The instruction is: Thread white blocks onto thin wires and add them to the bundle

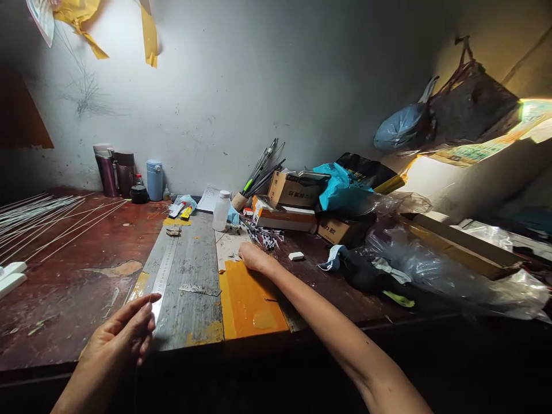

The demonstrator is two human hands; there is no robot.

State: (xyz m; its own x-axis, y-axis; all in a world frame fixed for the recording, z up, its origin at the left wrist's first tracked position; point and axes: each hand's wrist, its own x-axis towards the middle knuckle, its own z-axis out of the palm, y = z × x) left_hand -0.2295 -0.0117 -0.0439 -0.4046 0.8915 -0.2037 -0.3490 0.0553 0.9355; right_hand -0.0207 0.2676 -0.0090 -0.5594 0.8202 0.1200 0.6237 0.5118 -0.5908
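Observation:
At the front left, my left hand (125,330) is closed, thumb and forefinger pinched together by the lower end of a steel ruler (166,267). A faint thin strand hangs below its fingers. My right hand (257,257) reaches across to the far end of an orange-taped board (248,299). Its fingers point down and are closed; what they hold, if anything, is hidden. Just beyond lies a pile of small white and black pieces (269,237). A flat metal blade (199,290) rests on the grey board (185,322) between my hands.
A white plastic bottle (221,213) stands behind the boards, near cardboard boxes (297,190). Thin white rods (38,215) spread across the left side. Flasks (154,179) line the wall. A small white block (296,256) and clear plastic bags (431,264) lie to the right.

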